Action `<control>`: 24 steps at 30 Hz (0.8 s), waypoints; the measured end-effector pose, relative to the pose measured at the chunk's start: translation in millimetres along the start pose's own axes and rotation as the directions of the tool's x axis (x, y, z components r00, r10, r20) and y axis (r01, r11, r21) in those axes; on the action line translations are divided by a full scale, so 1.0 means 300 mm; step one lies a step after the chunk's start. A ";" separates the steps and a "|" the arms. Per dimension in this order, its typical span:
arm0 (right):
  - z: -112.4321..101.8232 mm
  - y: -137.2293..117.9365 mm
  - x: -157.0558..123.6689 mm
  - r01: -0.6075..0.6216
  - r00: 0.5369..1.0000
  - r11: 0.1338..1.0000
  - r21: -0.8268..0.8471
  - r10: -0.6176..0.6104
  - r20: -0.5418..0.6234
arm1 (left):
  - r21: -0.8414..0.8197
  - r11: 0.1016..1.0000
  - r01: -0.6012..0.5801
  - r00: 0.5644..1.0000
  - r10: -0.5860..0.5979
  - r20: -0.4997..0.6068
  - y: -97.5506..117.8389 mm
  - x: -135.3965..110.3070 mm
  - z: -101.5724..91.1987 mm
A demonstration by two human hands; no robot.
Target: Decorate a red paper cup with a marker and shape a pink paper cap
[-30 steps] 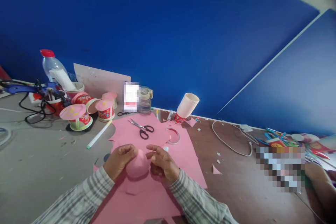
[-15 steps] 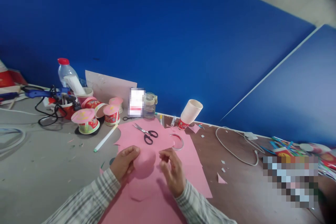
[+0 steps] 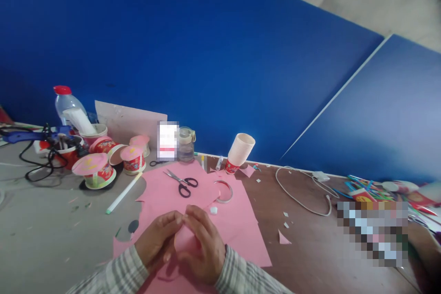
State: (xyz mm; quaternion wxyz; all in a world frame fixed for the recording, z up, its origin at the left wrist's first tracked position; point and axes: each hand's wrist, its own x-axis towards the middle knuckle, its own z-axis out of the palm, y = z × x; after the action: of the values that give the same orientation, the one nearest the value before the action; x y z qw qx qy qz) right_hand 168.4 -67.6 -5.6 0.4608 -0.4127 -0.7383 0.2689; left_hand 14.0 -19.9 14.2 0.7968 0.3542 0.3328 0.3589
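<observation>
Pink paper is what both hands work on: a small pink paper piece [image 3: 183, 240] sits low in the middle of the view, above a large pink sheet [image 3: 241, 225] that lies flat on the table [image 3: 51, 234]. The left hand [image 3: 156, 241] grips the piece from 9 o'clock, and the right hand [image 3: 203, 245] covers it from 3 o'clock. The two hands are pressed close together, their fingertips [image 3: 179, 218] meeting at the top edge of the piece and pinching it. Most of the piece is hidden under the fingers, so its shape cannot be told.

At 12 o'clock from the piece, black-handled scissors [image 3: 182, 183] lie on the sheet, blades apart. At 1 o'clock, near them, lies a tape ring [image 3: 223, 191], and a small white bit [image 3: 214, 210] rests just beside the right hand's fingers. Farther out at 1 o'clock a stack of paper cups [image 3: 240, 148] leans on its side against the blue wall [image 3: 206, 55]. A glass jar [image 3: 186, 144] stands at 12 o'clock by the wall.

At 10 o'clock a white pen [image 3: 124, 193] lies slantwise off the sheet, and beyond it stand decorated cups [image 3: 94, 170] with pink tops. Farther at 10 o'clock are a plastic bottle [image 3: 67, 101] with a red cap and a blue glue gun [image 3: 20, 135]. At 2 o'clock a white cable [image 3: 303, 195] loops over the brown part of the table, and a pink scrap [image 3: 284, 238] lies at 3 o'clock.
</observation>
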 end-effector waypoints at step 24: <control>-0.066 -0.011 0.108 -0.446 0.786 -0.150 0.883 0.407 0.466 | 0.175 0.948 -0.264 0.947 0.290 -0.139 0.093 0.015 -0.099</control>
State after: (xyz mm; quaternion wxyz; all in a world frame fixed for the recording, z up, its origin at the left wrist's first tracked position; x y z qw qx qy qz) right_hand 177.6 -41.3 20.4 0.4843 -0.1912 -0.1689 0.8369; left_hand -16.3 7.0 19.8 0.6788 0.4273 0.3703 0.4686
